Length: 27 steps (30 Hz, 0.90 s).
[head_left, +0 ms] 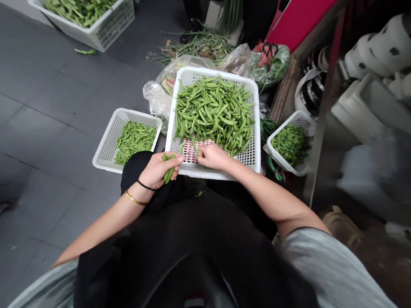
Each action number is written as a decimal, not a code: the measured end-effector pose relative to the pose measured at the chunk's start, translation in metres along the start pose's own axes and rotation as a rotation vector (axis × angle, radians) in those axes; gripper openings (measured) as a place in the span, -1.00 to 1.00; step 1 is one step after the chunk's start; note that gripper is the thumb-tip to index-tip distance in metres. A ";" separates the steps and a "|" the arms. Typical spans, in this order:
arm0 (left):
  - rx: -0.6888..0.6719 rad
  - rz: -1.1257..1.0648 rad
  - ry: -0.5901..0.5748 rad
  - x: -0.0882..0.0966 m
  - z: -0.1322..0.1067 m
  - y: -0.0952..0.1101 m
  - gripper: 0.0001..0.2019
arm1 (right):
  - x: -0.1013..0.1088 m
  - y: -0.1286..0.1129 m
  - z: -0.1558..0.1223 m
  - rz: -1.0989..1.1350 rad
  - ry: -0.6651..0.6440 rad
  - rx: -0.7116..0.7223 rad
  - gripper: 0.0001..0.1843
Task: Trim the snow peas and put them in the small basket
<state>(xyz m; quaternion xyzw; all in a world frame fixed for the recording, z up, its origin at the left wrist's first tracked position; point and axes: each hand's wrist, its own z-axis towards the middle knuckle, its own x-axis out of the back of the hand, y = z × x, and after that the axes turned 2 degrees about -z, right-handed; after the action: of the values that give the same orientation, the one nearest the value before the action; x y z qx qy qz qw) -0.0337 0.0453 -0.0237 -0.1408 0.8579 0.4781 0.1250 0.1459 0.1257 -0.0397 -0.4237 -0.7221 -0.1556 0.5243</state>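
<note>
My left hand (158, 169) is closed round a few green pea pods (168, 173) just above my knee. My right hand (211, 155) reaches into the near edge of a large white basket (254, 158) and pinches a thin green strand or pod from the heap of green pods (214, 112). Left of it, a smaller white basket (106, 148) holds a smaller pile of pods (135, 139). On the right, another small white basket (284, 124) holds darker green trimmings (292, 144).
Stacked white crates (106, 30) with green beans and red produce stand at the far left. Plastic bags (159, 100) and loose green stalks (200, 45) lie behind the big basket, near another person's dark legs. White fixtures crowd the right side. Grey tiled floor (38, 101) spreads left.
</note>
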 end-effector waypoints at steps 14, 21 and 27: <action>0.033 0.160 -0.485 -0.030 -0.020 0.012 -0.75 | 0.036 -0.007 -0.084 0.640 0.450 0.324 -0.85; 0.087 -0.128 -0.432 -0.041 -0.017 -0.001 -0.77 | 0.024 -0.024 -0.083 0.238 0.733 0.265 -0.70; -0.213 -0.028 -0.006 -0.036 -0.015 0.002 -0.77 | 0.028 0.003 -0.098 0.349 0.810 0.114 -0.73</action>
<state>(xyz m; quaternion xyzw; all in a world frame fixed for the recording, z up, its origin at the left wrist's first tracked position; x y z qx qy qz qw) -0.0026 0.0383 -0.0021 -0.1637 0.7999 0.5651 0.1187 0.2070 0.0744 0.0243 -0.4145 -0.3837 -0.1780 0.8058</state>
